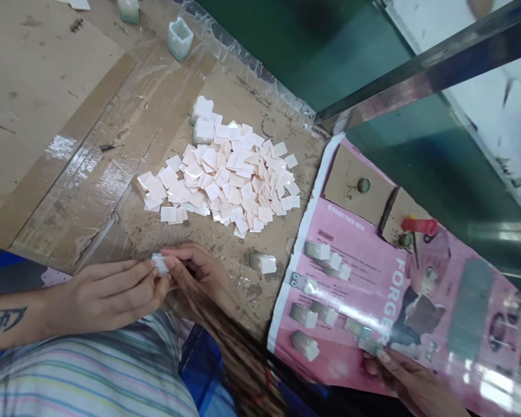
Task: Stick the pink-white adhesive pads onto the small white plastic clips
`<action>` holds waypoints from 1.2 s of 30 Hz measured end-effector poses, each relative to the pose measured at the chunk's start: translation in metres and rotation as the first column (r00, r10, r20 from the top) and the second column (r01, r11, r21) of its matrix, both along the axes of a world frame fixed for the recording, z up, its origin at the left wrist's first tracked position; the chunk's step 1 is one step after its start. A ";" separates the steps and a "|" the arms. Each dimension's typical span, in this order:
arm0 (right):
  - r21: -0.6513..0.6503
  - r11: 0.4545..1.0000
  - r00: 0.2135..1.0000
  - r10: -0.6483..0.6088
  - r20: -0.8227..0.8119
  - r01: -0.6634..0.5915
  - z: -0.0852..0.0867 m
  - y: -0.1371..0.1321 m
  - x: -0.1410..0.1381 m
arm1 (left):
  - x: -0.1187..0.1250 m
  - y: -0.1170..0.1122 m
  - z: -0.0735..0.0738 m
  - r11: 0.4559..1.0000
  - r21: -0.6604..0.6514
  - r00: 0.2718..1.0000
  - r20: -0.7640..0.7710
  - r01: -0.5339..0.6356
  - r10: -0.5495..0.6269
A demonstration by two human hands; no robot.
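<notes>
We pinch a small white piece (160,263) btwn left hand (108,295) & right hand (200,272), both grips pressed on it, near the tile pile (226,176).

The person is wearing a ribbed top (91,370) striped in pale pink, green, blue and grey. Both hands, left (106,295) and right (200,272), are showing bare, and a dark inked tattoo (6,318) is marking the left forearm.
</notes>
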State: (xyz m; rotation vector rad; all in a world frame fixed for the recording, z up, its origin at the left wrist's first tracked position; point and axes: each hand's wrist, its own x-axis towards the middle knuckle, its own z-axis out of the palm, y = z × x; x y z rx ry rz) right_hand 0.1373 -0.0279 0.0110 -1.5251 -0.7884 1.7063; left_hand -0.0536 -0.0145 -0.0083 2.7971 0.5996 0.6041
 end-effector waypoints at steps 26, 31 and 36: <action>0.193 0.980 0.969 -0.010 0.247 -0.039 0.005 0.004 -0.004 | -0.015 -0.009 -0.031 0.981 0.108 0.987 -0.016 0.160 -0.159; 0.132 0.991 0.985 -0.025 0.173 0.002 0.005 0.004 -0.004 | -0.013 -0.009 -0.032 0.979 0.036 0.980 0.002 0.199 -0.199; 0.047 0.991 0.986 -0.129 0.104 0.124 0.005 -0.015 -0.009 | -0.018 -0.001 -0.029 0.984 -0.060 0.986 0.029 0.166 -0.164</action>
